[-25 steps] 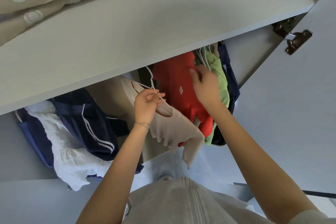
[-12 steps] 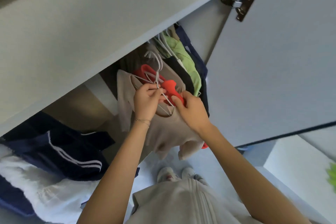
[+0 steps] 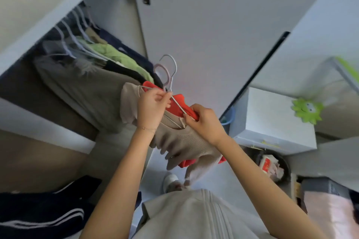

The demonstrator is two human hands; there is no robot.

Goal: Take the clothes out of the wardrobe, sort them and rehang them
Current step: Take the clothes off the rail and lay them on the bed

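Note:
My left hand (image 3: pixel 152 110) pinches the necks of two pale hangers (image 3: pixel 168 72), whose hooks stick up free of the rail. On them hang a beige ribbed top (image 3: pixel 180 141) and a red garment (image 3: pixel 179 103) behind it. The shoulder of the red garment is gripped by my right hand (image 3: pixel 204 120) at the hanger's arm. Both garments are out in front of the wardrobe (image 3: pixel 58 4). Inside it, a taupe garment (image 3: pixel 87 87), a light green one (image 3: pixel 116 56) and dark ones stay on hangers.
The open wardrobe door (image 3: pixel 213 25) stands right behind the held clothes. Dark striped clothing (image 3: pixel 44 213) lies at the lower left. To the right are a white box (image 3: pixel 272 120), a green toy (image 3: pixel 307 109) and a bin (image 3: pixel 272 165). My feet show on the floor below.
Both hangers with the beige and red garments have come off the rail and out of the wardrobe. My head has turned right, showing the door and the room beside it.

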